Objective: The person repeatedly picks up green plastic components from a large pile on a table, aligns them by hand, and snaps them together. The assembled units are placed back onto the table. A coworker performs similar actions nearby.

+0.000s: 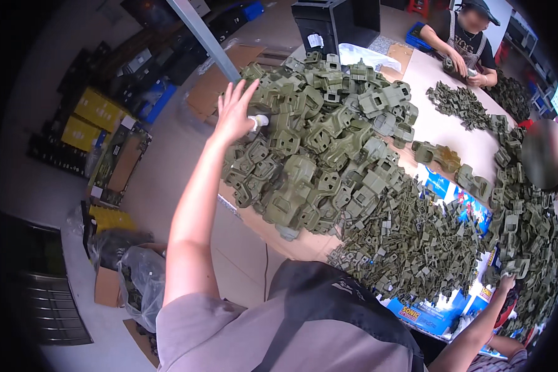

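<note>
My left hand (232,116) is stretched out at the far left edge of a large heap of olive-green moulded plastic vehicle body parts (294,177). Its fingers are spread, with a white covering on the thumb, and nothing shows in its grasp; whether the fingertips touch the heap I cannot tell. At the lower right, my right hand (508,282) is closed on a green plastic part (517,268), above another spread of green pieces. Between the hands lies a dense pile of small green plastic parts (409,239).
Across the table a person (468,46) handles a piece beside a smaller green pile (462,105). Another person's arm (508,345) reaches in at the lower right. A grey metal post (204,40) rises by the heap. Clear plastic bags (144,279) and cartons stand at left.
</note>
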A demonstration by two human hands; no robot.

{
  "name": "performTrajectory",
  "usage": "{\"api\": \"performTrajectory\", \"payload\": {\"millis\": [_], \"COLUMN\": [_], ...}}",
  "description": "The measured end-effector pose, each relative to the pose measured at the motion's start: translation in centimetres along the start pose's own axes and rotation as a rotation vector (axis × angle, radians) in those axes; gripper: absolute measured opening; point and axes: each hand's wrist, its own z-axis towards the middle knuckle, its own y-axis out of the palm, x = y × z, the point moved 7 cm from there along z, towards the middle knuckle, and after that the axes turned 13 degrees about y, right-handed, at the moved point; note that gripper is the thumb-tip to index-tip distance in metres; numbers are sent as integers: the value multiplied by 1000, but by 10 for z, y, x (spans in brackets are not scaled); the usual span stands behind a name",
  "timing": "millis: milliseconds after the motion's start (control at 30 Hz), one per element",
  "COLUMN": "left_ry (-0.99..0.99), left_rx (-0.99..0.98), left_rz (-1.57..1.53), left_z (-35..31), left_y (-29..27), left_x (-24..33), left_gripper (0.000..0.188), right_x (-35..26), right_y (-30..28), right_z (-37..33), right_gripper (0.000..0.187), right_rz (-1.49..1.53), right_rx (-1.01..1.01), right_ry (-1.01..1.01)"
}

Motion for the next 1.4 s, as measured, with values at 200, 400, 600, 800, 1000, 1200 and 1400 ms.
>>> {"api": "performTrajectory", "payload": {"millis": [200,400,600,800,1000,1200,1400], "left_ry": [233,58,-287,-341,82,189,-97], "left_rx": [-385,562,487,-50,-565,-536,-385], "left_rz": [58,-616,-1707,-2048,-1551,-1503,-1132], "left_z": [58,70,-24,-155,-157,-176,-194], "left_y": [15,-60,54,121,115,98,109], "left_x": [-9,48,208,333,302,290,254], "left_gripper": [67,67,88,78,114,114,107], "right_x": [-150,-289,-378,-337,-311,-322,-334], "right_y": [39,-60,-50,-23,-46,-54,-55], "right_z": [-149,-416,-590,-563,-597,-606,-615], "right_gripper": [52,33,71,62,105,118,104], "right_rz": [460,571,1452,1728,1202,877,629], "right_rx": [-282,-733,-1549,-1351,-1274,-1284,-1148], "right_ry": [-518,-540,-237,217,-225,-671,-675]}}
